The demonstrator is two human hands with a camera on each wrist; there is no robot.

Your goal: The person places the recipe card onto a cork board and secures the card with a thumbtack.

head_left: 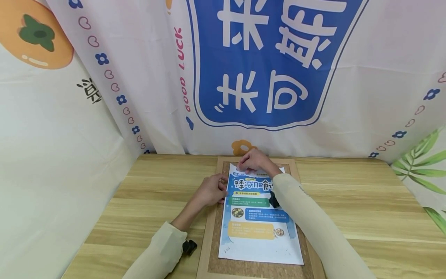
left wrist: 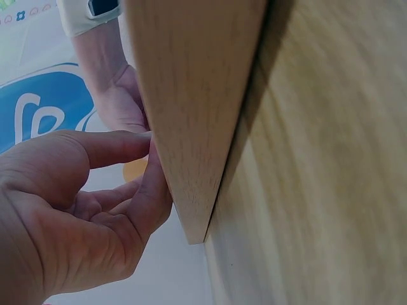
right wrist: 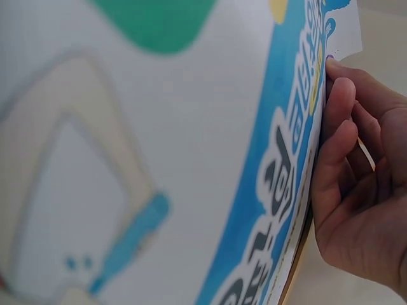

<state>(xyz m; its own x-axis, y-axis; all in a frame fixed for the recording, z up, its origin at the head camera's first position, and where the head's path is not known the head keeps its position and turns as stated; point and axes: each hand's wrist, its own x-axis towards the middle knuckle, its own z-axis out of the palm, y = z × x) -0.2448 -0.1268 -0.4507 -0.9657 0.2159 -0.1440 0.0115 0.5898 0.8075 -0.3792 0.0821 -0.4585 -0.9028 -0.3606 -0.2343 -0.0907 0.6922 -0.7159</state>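
A printed paper poster (head_left: 258, 248) lies over a wood-framed cork board (head_left: 214, 267) on the table. My left hand (head_left: 211, 190) is at the poster's upper left edge, thumb and index finger pinched together there; in the left wrist view this hand (left wrist: 82, 210) sits beside the wooden frame (left wrist: 197, 95), and the paper itself is hidden. Near the poster's upper left corner, my right hand (head_left: 256, 161) has its fingertips on the sheet. In the right wrist view, a tiny purple pushpin-like piece (right wrist: 330, 58) shows at the fingertip of that hand (right wrist: 362, 178), mostly covered.
The wooden table (head_left: 146, 209) extends on both sides of the board. Behind it hangs a printed cloth (head_left: 156, 97) with a large blue badge, close to the board's far edge. Another white cloth (head_left: 52, 155) hangs at the left.
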